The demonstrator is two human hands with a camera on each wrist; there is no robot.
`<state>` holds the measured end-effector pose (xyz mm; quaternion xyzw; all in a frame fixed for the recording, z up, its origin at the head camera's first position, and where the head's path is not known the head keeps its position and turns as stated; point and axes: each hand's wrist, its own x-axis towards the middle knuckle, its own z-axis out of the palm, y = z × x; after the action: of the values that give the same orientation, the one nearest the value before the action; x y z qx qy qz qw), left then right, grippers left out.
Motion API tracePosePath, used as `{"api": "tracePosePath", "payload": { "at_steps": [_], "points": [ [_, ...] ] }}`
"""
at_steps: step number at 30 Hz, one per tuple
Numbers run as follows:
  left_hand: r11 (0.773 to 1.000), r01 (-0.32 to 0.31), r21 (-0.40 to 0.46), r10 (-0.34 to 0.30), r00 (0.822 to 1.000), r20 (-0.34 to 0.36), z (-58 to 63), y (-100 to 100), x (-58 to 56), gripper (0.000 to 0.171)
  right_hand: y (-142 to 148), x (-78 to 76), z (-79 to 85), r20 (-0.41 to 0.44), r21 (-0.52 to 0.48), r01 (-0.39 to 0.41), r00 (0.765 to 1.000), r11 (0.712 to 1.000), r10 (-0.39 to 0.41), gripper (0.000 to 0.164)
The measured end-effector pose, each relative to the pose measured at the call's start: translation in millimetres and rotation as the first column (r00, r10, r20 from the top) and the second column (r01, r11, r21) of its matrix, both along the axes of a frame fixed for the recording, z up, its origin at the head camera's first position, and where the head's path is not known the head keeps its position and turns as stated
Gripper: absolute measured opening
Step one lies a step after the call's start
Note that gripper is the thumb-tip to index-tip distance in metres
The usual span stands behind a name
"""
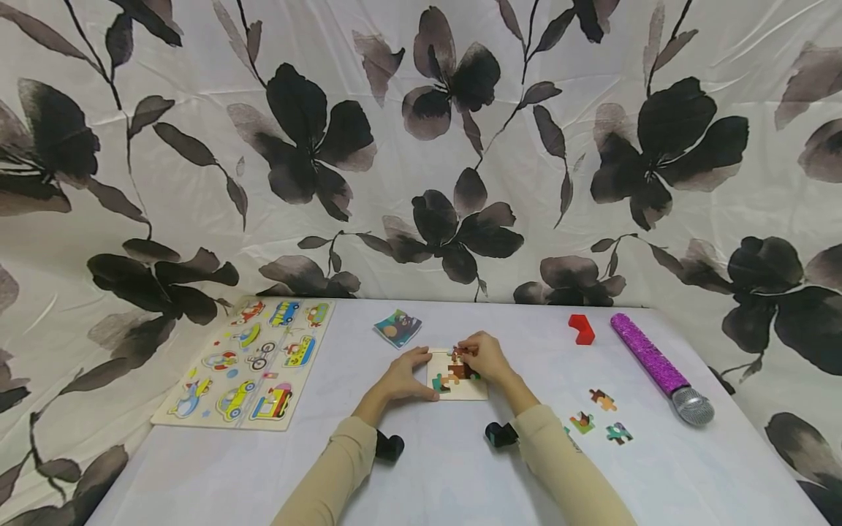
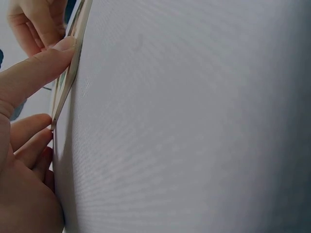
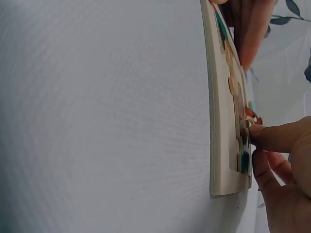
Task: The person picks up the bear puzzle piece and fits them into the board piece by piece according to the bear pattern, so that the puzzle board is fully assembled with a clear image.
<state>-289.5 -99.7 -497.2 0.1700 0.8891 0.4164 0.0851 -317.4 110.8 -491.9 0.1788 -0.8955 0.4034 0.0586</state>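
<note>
A small wooden jigsaw tray lies on the white table, partly filled with brown, orange and green pieces. My left hand holds it at its left side, thumb at the front edge and fingers by the far left corner. Thumb and fingers of this left hand also show at the tray's edge in the left wrist view. Over the tray's far right part, my right hand pinches a reddish-brown jigsaw piece. That piece stands slightly raised above the others in the right wrist view.
Loose jigsaw pieces lie at right, one partly behind the right sleeve. Beyond them are a purple glittery microphone and a red angular block. A picture card lies behind the tray; a vehicle puzzle board is at left.
</note>
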Motion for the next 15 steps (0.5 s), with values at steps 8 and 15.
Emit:
{"api": "tracePosePath", "payload": {
  "at_steps": [8,15],
  "points": [
    [1.000,0.001,-0.010,-0.001,1.000,-0.006,-0.4,0.5,-0.8,0.085,3.6,-2.7,-1.3,-0.035,0.144,-0.066,0.997,0.987,0.071,0.018],
    [1.000,-0.011,-0.014,0.011,1.000,0.004,0.2,1.0,-0.2,0.085,3.5,-1.7,0.2,-0.066,0.234,-0.093,0.992,0.968,0.112,0.017]
  ]
}}
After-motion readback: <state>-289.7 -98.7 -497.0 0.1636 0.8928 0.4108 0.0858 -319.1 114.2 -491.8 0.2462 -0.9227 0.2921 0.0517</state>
